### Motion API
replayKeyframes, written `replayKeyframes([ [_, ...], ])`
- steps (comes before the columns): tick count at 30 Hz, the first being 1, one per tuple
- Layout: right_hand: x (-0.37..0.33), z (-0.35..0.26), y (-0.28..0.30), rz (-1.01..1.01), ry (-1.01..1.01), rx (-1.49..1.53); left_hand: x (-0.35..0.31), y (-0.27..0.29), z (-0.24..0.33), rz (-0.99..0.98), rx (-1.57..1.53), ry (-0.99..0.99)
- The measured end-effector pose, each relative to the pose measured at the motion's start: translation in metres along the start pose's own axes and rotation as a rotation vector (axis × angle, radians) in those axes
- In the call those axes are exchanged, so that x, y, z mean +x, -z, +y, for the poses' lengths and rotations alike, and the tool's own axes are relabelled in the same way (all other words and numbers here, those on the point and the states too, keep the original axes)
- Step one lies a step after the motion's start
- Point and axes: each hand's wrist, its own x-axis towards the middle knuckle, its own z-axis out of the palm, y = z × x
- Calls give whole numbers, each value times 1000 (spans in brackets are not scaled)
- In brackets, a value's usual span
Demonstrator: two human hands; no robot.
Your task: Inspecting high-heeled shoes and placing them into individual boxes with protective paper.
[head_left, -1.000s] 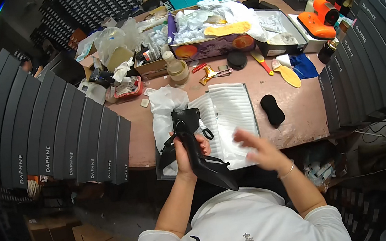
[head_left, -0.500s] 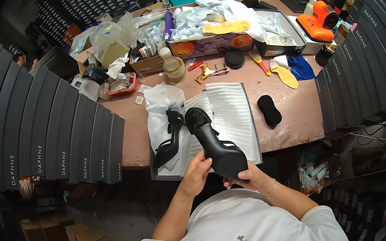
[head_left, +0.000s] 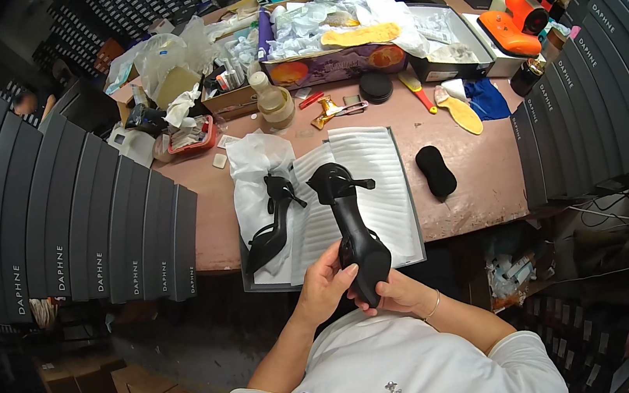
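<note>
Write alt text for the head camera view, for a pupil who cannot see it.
A person's left hand and right hand hold a black heeled shoe by its toe end, sole facing the camera, partly over an open box. A similar shoe lies inside on white wrapping. Stacks of dark boxes flank the cluttered table.

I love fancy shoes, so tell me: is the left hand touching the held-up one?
Touching. The head view shows the left hand gripping the held-up black shoe, its thumb against the edge of the sole.

Left hand [head_left: 323, 290] and right hand [head_left: 406, 293] hold a black shoe [head_left: 351, 219].
</note>
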Motion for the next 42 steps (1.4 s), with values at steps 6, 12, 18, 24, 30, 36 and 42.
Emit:
replayKeyframes([
  [6,2,4,4,-54,-1,-26,-7,-2,4,-14,62,8],
  [12,2,-3,-6,137,23,-501,-16,-3,6,22,448,-160],
  [18,-34,-91,10,96,298,-290,-30,31,51,-291,1309,-478],
  [24,-17,-93,-30,-238,-48,-1289,2,26,72,-495,1611,-653],
  [30,-49,-89,-25,254,162,-1282,135,79,39,246,1420,-330],
  [36,-82,-99,-31,426,323,-1266,229,60,5,-243,988,36],
  [42,-78,-119,-65,63,453,-465,252,-59,-46,-489,-537,242],
])
